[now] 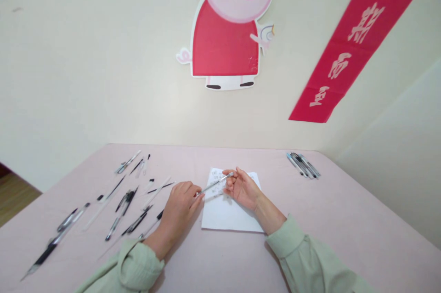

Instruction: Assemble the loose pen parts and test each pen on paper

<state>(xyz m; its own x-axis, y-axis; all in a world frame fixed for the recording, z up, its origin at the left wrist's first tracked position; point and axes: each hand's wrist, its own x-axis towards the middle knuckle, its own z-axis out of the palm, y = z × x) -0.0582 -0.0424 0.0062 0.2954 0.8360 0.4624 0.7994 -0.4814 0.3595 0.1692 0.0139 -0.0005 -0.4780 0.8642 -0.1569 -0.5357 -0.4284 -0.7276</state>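
Note:
My left hand (181,203) and my right hand (243,187) hold the two ends of one thin clear pen (216,183) just above a white sheet of paper (227,212) with small writing at its top. The left fingers pinch the pen's lower end. The right fingers curl round its upper end near the metal tip. Both hands rest over the pink table (337,219), and both sleeves are pale green.
Several pens, refills and loose pen parts (120,208) lie scattered across the table's left half. A small bundle of pens (303,165) lies at the far right. A cartoon pig cut-out (230,22) and a red banner (354,36) hang on the wall behind.

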